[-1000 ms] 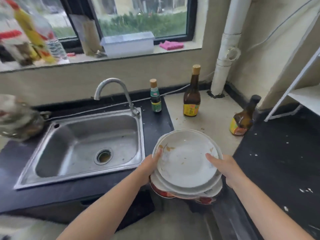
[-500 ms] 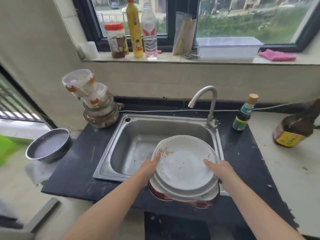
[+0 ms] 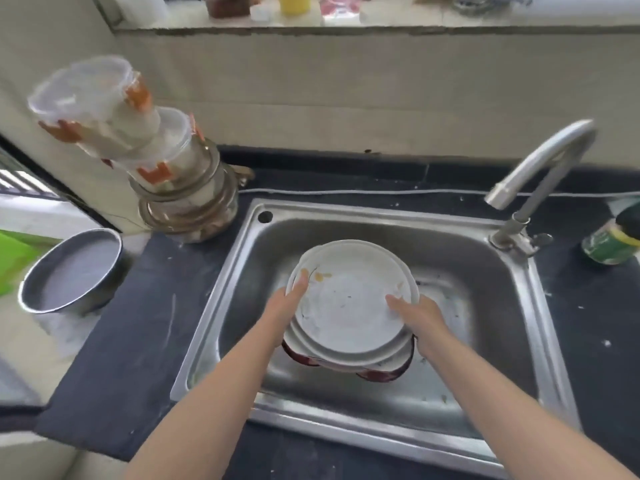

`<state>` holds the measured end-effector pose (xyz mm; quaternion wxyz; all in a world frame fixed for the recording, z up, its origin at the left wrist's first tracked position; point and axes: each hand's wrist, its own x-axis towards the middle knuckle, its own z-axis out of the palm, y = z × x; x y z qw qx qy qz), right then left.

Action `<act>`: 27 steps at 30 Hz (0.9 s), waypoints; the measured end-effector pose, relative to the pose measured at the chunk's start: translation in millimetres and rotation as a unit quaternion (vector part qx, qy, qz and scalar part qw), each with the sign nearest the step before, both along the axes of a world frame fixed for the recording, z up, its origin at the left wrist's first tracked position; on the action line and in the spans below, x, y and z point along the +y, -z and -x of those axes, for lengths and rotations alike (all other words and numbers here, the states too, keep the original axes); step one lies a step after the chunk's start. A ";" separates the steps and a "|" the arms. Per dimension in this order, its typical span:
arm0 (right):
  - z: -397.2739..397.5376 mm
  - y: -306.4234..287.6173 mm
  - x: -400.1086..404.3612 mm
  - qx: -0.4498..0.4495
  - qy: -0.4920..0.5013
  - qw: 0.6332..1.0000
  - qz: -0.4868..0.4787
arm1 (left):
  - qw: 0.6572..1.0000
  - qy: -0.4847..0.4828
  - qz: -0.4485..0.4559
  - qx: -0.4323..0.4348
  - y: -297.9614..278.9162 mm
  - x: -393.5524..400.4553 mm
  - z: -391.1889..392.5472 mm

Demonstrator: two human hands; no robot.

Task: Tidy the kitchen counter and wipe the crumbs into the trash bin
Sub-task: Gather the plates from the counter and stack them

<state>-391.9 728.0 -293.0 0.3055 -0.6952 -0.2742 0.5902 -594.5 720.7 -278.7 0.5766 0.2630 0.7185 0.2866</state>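
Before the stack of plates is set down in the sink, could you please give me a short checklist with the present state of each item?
1. Grip: left hand and right hand hold opposite rims of the stack of plates, thumbs on top: ok.
2. Stack over the sink basin, not its rim: ok.
3. Stack level: the top plate tilts a little toward the person: not ok.
4. Plates aligned: offset from one another: not ok.
5. Basin floor under the stack free: hidden by the plates: cannot tell.
6. Faucet away from the stack: off to the right: ok.
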 end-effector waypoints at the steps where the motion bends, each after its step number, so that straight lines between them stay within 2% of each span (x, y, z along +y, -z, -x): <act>1: 4.1 11.6 5.7 0.002 0.001 1.000 0.008 | 1.000 -0.002 0.009 0.010 12.7 7.8 2.7; 5: 15.9 55.2 20.7 0.015 0.008 1.000 0.025 | 0.999 -0.004 0.019 0.038 50.7 29.5 11.1; 9: 28.7 86.9 35.2 0.006 0.004 0.999 0.036 | 0.998 -0.021 0.050 0.020 81.6 44.5 20.3; 18: 54.8 104.7 51.8 -0.005 -0.023 0.999 0.023 | 0.993 -0.096 0.068 0.031 107.2 56.2 41.4; 22: 61.7 102.9 48.9 0.004 -0.025 0.999 0.033 | 0.990 -0.066 0.089 0.084 100.8 58.9 47.8; 27: 59.1 87.3 49.1 -0.030 -0.108 0.993 0.045 | 0.975 0.030 0.104 0.197 82.7 55.2 42.5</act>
